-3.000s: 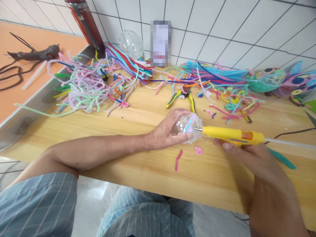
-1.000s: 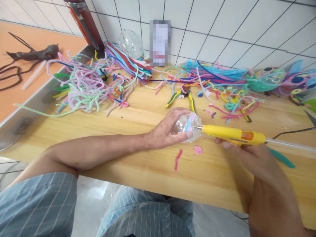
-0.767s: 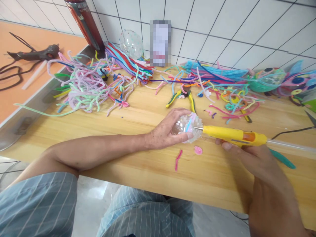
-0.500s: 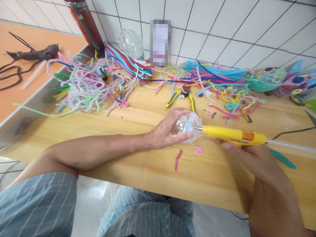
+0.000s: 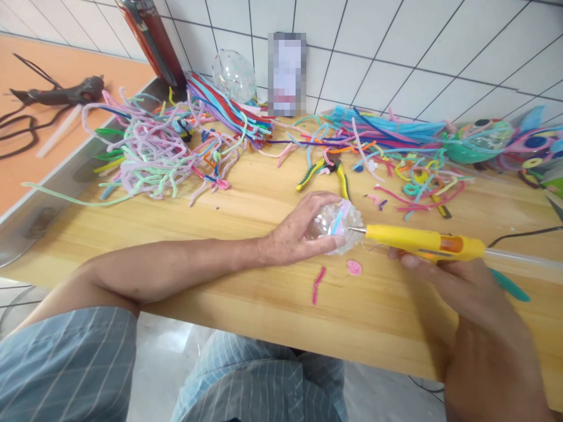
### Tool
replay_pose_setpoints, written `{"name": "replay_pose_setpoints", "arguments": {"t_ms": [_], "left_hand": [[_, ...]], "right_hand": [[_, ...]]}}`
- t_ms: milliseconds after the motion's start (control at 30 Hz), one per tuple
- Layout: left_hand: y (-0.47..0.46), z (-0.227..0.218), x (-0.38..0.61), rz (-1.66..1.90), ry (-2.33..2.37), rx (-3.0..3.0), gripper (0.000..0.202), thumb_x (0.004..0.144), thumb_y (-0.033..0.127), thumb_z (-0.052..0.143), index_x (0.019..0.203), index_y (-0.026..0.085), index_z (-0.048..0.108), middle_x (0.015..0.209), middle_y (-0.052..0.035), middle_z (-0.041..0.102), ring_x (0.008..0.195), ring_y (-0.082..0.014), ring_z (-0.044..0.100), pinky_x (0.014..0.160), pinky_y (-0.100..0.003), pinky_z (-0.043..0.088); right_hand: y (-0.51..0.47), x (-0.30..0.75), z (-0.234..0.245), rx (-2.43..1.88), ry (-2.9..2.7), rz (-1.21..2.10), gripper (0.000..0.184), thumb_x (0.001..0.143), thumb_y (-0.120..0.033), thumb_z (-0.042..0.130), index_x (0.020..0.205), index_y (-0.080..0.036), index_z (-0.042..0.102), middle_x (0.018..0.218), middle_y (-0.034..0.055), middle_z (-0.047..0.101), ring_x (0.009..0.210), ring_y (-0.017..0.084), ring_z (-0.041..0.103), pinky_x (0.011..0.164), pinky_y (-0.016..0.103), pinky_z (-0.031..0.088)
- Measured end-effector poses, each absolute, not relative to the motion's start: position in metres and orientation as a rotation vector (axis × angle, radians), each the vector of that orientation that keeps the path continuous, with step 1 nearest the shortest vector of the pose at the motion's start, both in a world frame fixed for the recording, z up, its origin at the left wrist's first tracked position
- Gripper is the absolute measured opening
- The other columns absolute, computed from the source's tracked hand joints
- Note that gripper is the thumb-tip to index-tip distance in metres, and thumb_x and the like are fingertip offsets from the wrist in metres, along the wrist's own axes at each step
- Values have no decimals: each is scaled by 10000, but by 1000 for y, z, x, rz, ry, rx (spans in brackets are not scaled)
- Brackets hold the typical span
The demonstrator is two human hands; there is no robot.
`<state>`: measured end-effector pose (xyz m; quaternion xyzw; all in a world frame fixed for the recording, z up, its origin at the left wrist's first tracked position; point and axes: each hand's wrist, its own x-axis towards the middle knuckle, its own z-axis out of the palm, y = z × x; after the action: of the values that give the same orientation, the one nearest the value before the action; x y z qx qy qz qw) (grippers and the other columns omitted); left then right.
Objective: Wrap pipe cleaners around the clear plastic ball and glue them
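Observation:
My left hand (image 5: 303,228) is closed around a clear plastic ball (image 5: 324,221) with lilac and light-blue pipe cleaner pieces on its right side. In my right hand (image 5: 457,281) is a yellow hot glue gun (image 5: 409,239), with a clear glue stick (image 5: 519,258) sticking out of its back. The metal nozzle points left at the ball's right side; whether it touches cannot be made out. Just below the ball lie a pink coiled disc (image 5: 354,268) and a short dark-pink pipe cleaner piece (image 5: 318,285). A teal strip (image 5: 510,285) lies behind my right hand.
Yellow-and-black pliers (image 5: 328,170) lie beyond the ball. Tangled pipe cleaners (image 5: 153,152) and a blue bundle (image 5: 391,126) line the back. A phone (image 5: 287,73) leans on the tiled wall beside a clear balloon-like ball (image 5: 235,75). At left are a dark glue gun (image 5: 65,91) and a red-brown flask (image 5: 153,44).
My right hand has drawn the glue gun slightly to the right, so its nozzle sits nearer the ball's right edge. My left hand holds the ball in nearly the same place.

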<state>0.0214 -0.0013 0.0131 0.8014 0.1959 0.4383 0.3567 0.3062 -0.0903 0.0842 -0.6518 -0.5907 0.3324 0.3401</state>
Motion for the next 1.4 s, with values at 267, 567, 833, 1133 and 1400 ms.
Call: {"name": "replay_pose_setpoints", "arguments": {"t_ms": [267, 567, 833, 1133, 1400], "left_hand": [[-1, 13, 23, 1120, 523, 2059, 628, 984, 507, 711, 1507, 241, 488, 1475, -156, 598, 1426, -310, 574, 1237, -524, 482], [-1, 13, 21, 1119, 507, 2066, 626, 985, 487, 717, 1507, 235, 480, 1476, -162, 589, 1429, -309, 571, 1237, -517, 475], [-1, 12, 22, 1142, 496, 2052, 629, 980, 474, 724, 1509, 232, 485, 1470, -164, 598, 1416, -314, 580, 1227, -517, 482], [-1, 13, 22, 1109, 529, 2060, 632, 974, 502, 721, 1502, 242, 490, 1478, -161, 603, 1427, -309, 579, 1238, -531, 484], [-1, 14, 21, 1098, 528, 2064, 629, 982, 501, 713, 1501, 231, 481, 1481, -168, 595, 1434, -311, 573, 1240, -533, 482]], "right_hand": [[-91, 307, 84, -1691, -1583, 921, 189, 713, -478, 837, 805, -314, 862, 833, 25, 872, 763, 266, 831, 684, 328, 700], [-91, 308, 82, -1753, -1561, 874, 258, 711, -523, 820, 830, -301, 876, 875, 45, 881, 807, 286, 836, 709, 352, 701], [-91, 309, 81, -1725, -1598, 921, 249, 718, -527, 835, 827, -305, 867, 844, 31, 868, 797, 279, 825, 720, 348, 696], [-89, 299, 86, -1724, -1540, 924, 292, 672, -566, 852, 776, -293, 833, 846, 42, 872, 803, 299, 830, 731, 384, 699], [-91, 308, 83, -1709, -1543, 915, 264, 714, -515, 841, 832, -280, 854, 876, 45, 875, 811, 268, 822, 724, 338, 686]]}}
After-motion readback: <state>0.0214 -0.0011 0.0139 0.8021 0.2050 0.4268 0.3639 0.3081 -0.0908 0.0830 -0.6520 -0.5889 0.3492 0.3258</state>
